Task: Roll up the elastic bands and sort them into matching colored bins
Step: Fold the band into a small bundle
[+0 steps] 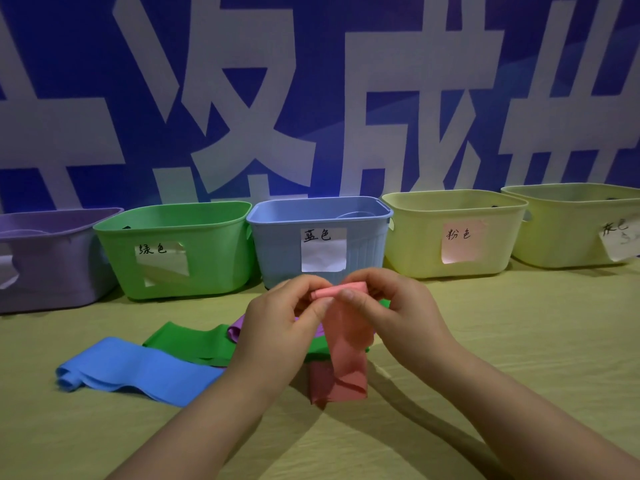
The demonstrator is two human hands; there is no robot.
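- 2 hands on 1 band: the left hand (273,327) and right hand (394,306) each pinch the top end of the pink band (349,348) between thumb and curled fingertips, up in front of the blue bin (277,244)
- a small roll (341,292) sits between the fingertips, the rest hangs down and the tail lies folded on the table (519,358)
- to do this bit well I'd keep both thumbs tight against the roll and turn both sides at the same rate, so the edges stack flush and it doesn't go cone-shaped
- looks rubbery and springy, so my guess is it pops open if the pinch slackens, hold it closed all the way to the bin
- it belongs in the pale yellow bin (415,244) just right of the blue one, going by the handwritten 粉色 (pink) on its label (460,244); the plastic itself isn't pink, so read the note
- other writing: green bin (214,258) says 绿色, blue bin says 蓝色, the second yellow bin (561,237) at far right looks like 灰色 but its note is tilted and cut off, not 100% sure; the purple bin (52,265) has a note at the frame edge I can't read
- 3 more bands lie on the table left of the hands: blue band (138,372), green band (190,341), and a purple band (237,329) mostly hidden behind the left hand
- backdrop (311,46) has huge white characters on blue, cropped; 成 is the only 1 I can make out
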